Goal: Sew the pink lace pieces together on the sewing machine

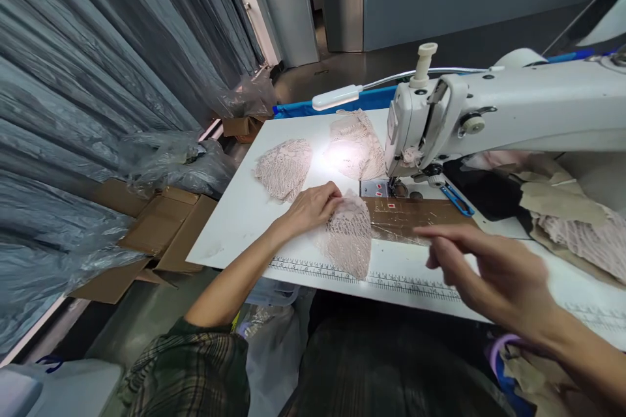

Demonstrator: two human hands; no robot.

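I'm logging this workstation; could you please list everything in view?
Sewing machine: one, white, right.
Worktable: one, white, centre.
Lamp: one, white, beside machine.
Lace pieces: three, pink, left of needle.
Panel: one, brown, before needle.
Snips: one, blue, right of needle.
Ruler strip: one, black-marked, near edge.
Fabric heap: one, pink-beige, far right.
Boxes: at least two, brown, left.
Plastic: several sheets, clear, left.
Curtains: count unclear, grey, left.
Door: at least one, grey, background.
Container: one, purple-rimmed, lower right.
Sleeve: one, green plaid, lower left.
Left hand: one, bare, touching lace.
Right hand: one, bare, above table.
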